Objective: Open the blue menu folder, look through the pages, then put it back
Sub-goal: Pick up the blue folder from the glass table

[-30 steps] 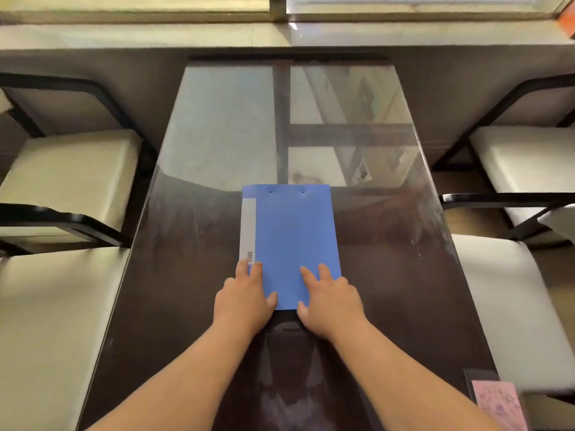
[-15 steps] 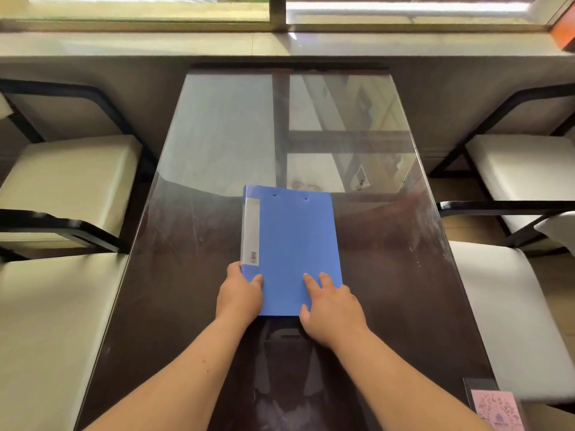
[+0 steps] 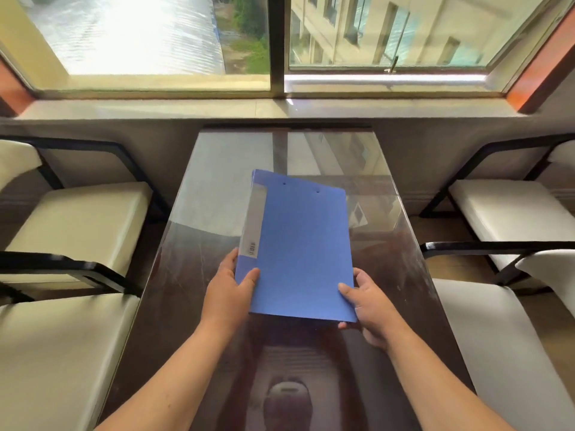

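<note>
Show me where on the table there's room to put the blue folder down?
Most of the table is bare. One free patch lies beyond the folder, toward the window sill. Bare strips also run along both long sides, next to the chairs. The near middle is crowded: the left hand and right hand hold the folder there.

Glass table bare all around; 4 chairs flank sides; windowsill blocks far end.
</note>
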Tool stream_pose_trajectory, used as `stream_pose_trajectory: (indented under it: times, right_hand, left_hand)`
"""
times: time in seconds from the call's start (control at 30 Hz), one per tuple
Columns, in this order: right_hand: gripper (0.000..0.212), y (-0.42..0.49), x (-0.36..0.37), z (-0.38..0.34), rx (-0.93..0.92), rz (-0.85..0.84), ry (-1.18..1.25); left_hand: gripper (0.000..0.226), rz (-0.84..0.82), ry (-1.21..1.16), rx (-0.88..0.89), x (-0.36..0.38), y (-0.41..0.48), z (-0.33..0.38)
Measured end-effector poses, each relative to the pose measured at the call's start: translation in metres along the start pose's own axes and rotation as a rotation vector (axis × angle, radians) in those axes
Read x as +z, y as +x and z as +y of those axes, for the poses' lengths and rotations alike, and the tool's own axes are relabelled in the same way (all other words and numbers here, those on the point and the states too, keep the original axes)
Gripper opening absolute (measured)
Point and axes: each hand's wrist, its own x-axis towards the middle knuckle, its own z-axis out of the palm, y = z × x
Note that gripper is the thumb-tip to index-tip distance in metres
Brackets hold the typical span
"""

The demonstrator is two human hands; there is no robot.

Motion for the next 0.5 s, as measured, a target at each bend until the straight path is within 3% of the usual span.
stream_pose_trajectory:
  times: [0.1,0.2,0.5]
  right_hand:
    - [0.029,-0.018,0.003,-0.027,-0.081,-0.029,0.095]
    - [0.034,-0.032,0.007,-0.042,-0.132,-0.039,0.121]
    - [0.036,-0.053,0.001,-0.054,-0.165,-0.098,0.2]
  left_hand:
    - [0.106,-0.061,0.314,0.113,-0.014,-0.011,0.025]
    - [0.136,-0.116,0.54,0.163,-0.024,-0.026,0.034]
    - [0.14,-0.052,0.699,0.289,-0.037,-0.038,0.047]
